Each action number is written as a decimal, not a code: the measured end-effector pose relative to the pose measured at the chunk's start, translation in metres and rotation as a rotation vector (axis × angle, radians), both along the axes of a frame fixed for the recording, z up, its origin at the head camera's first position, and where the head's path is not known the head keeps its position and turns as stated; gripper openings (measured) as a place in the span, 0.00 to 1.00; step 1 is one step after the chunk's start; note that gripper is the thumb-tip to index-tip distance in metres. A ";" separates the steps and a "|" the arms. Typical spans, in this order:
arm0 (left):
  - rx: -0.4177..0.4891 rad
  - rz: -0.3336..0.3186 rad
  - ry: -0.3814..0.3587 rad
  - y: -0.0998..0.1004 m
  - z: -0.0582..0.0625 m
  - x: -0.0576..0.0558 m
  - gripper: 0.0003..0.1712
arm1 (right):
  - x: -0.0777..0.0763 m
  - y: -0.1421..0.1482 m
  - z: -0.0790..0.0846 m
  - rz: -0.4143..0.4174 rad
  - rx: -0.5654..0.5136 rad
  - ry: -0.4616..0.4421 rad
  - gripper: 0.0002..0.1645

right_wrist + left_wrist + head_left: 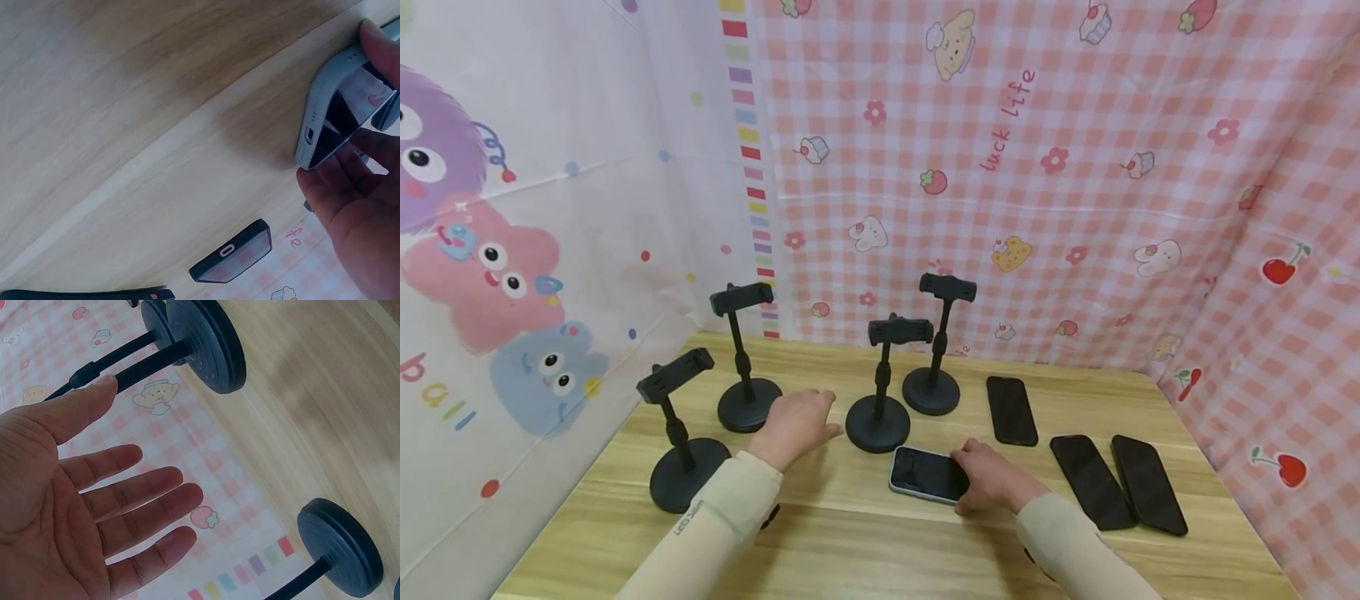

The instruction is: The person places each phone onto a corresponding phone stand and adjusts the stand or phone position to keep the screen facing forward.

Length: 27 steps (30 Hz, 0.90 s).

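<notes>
Phone (927,475) juts leftward from the pinching right grip (991,478).

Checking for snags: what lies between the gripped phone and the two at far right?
In the head view, the right hand and its cuff lie between the gripped phone and the two phones.

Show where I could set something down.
Bare table lies between left sleeve and right sleeve, in front of the pale-edged phone. A smaller gap splits the rear-left stand from two middle stands. Crowded: right side, with two black phones close together.
</notes>
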State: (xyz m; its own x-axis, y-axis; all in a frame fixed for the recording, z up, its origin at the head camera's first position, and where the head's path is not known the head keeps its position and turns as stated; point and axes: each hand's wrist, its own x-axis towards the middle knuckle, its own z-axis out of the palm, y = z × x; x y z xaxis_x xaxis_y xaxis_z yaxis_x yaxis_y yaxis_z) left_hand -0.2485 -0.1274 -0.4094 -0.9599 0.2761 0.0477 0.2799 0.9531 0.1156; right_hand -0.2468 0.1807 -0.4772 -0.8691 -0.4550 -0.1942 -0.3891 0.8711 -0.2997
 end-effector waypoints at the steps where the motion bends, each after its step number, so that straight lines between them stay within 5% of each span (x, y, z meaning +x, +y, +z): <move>1: 0.001 0.000 0.000 0.000 0.000 0.000 0.29 | 0.000 0.000 0.000 -0.003 0.003 0.002 0.46; 27: 0.012 -0.001 0.013 0.002 0.006 0.003 0.29 | 0.020 -0.016 0.005 -0.166 -0.006 0.010 0.37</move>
State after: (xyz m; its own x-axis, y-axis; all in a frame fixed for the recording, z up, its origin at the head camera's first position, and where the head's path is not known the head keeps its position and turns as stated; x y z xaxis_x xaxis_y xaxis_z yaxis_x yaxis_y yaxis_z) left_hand -0.2459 -0.1256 -0.4038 -0.9590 0.2761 0.0634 0.2821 0.9514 0.1235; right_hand -0.2268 0.1647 -0.4721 -0.9343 -0.3059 -0.1829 -0.2428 0.9219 -0.3018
